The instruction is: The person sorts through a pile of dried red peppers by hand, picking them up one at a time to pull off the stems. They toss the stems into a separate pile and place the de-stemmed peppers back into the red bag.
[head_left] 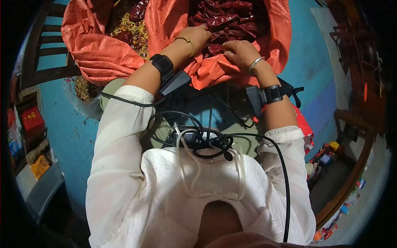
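Dark red dried chilies (231, 20) fill an orange woven sack (281, 37) in front of me. My left hand (196, 39), with a gold bracelet at the wrist, reaches over the sack's near left side. Its fingers are bent in against the chilies, their tips partly hidden. At the near rim is my right hand (243, 53), wearing a silver bracelet. Its curled fingers are closed at the end of a dried chili (214, 50) lying between the two hands.
Left of it, another orange sack (89, 45) holds yellowish bits and a few chilies. Black cables (173, 113) run from wrist devices (175, 82) across my lap. A wooden chair (45, 74) stands left, and a clear bag (80, 99) lies on the blue floor (66, 136).
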`<state>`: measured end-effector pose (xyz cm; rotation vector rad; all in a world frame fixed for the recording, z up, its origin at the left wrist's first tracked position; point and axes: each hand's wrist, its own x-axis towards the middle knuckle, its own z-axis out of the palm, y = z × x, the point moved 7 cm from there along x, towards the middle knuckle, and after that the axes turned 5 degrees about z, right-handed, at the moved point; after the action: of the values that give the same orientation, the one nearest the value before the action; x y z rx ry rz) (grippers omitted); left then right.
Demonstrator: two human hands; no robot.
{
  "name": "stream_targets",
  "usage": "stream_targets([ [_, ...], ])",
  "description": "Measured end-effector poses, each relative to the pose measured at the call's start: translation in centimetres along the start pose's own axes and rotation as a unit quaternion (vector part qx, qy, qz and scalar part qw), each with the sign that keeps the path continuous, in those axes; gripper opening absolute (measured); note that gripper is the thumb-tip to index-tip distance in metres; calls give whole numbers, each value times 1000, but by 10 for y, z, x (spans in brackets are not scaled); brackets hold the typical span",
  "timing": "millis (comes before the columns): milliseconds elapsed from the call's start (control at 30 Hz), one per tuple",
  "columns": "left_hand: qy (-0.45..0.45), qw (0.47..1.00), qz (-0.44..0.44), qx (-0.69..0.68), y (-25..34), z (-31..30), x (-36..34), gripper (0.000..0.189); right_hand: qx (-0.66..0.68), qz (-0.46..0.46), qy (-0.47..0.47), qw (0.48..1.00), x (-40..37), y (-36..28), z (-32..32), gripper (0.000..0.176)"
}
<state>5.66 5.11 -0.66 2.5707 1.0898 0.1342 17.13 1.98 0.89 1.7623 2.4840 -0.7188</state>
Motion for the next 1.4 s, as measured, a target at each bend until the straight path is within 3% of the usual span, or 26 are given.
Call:
stream_targets([
  [67,10,1000,-4,-13,-3,4,2,24,40,37,43,998,3,9,-6,28],
  [167,64,998,4,-20,-11,-1,3,21,-8,72,91,993,13,14,-13,27],
  [267,112,948,-90,-285,-35,-6,4,18,-34,107,68,991,21,8,-17,26],
  [300,110,949,-89,-281,-38,-8,4,18,-30,108,71,991,22,4,-21,26],
  [400,74,861,-199,-463,-51,1,-3,17,-60,132,88,985,21,2,-28,25],
  [433,73,862,-199,-461,-45,-5,-5,17,-33,133,97,986,21,5,-29,25],
  [500,48,788,-222,-572,-33,-5,-10,12,-6,135,108,985,21,9,-31,24],
  [533,47,790,-220,-571,-30,-6,-10,12,33,137,122,982,21,13,-31,26],
  [600,53,730,-213,-647,-22,-6,-10,12,72,140,140,978,24,24,-25,27],
  [700,57,730,-212,-647,-18,-8,-13,16,186,105,167,962,30,31,-23,22],
  [733,54,724,-202,-657,-18,-7,-13,16,363,128,104,917,28,32,-17,19],
  [767,57,727,-203,-653,-17,-4,-12,16,526,142,35,838,26,26,-8,16],
  [833,67,718,-186,-667,-11,-3,-11,16,517,145,26,843,19,22,-10,14],
  [900,36,784,-142,-603,-7,-12,-14,15,505,135,6,853,25,12,-11,14],
  [967,57,765,-134,-627,-10,-22,-19,11,527,137,29,838,25,11,-14,16],
  [1100,224,681,-106,-689,-32,-78,-38,9,519,136,49,843,30,19,-11,17],
  [1167,316,610,-57,-725,-57,-95,-52,9,520,165,37,837,26,16,-13,17],
  [1300,479,461,-129,-736,-125,-97,-89,15,512,151,43,844,30,17,-12,18],
  [1367,436,336,-168,-818,-164,-77,-99,22,511,157,47,844,32,18,-10,18],
  [1400,528,304,-211,-764,-156,-86,-109,32,512,156,46,844,33,17,-10,18],
])
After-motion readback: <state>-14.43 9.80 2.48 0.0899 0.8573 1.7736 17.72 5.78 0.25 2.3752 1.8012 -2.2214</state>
